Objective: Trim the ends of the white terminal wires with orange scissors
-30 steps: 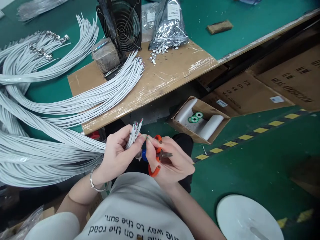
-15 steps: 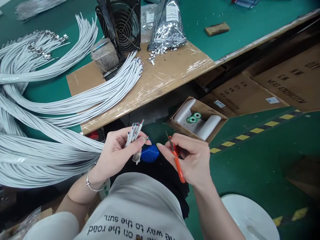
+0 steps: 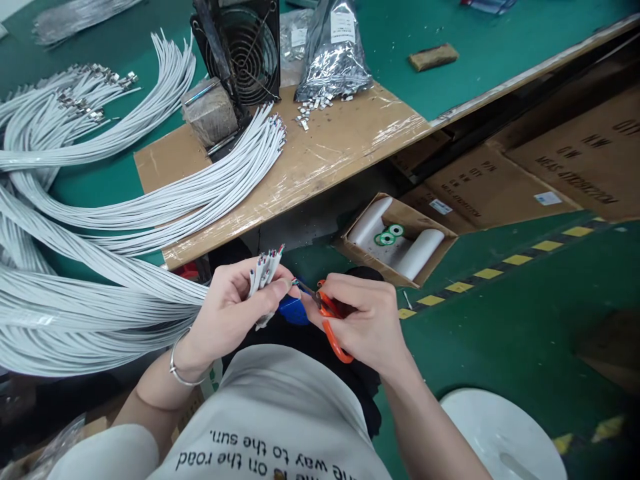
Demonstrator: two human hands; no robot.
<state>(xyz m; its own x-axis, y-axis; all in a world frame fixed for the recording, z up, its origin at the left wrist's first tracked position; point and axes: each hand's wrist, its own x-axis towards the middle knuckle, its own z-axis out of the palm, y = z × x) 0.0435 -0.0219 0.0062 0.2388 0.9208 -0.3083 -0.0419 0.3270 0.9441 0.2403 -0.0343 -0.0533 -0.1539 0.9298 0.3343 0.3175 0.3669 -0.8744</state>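
Note:
My left hand (image 3: 245,300) is closed round a bunch of white cables (image 3: 266,268), whose cut ends show small coloured wires above the fingers. One cable end pokes out between the left thumb and forefinger. In my right hand (image 3: 363,313) is a pair of scissors (image 3: 334,327) with orange handles. The blades point left and reach that cable end at the left fingertips; whether they are closed on it I cannot tell. Long white cables (image 3: 125,267) run from the left up to my left hand.
On the bench lie another cable bundle (image 3: 225,180), a fan (image 3: 245,60), a silvery bag (image 3: 337,60) with small metal pieces spilled before it, and a brown block (image 3: 433,57). An open carton (image 3: 435,263) with rolls stands below the edge. A white stool (image 3: 500,433) is at lower right.
My right hand has moved left with the scissors, bringing the blades to the cable end at my left fingertips. My left hand has hardly moved.

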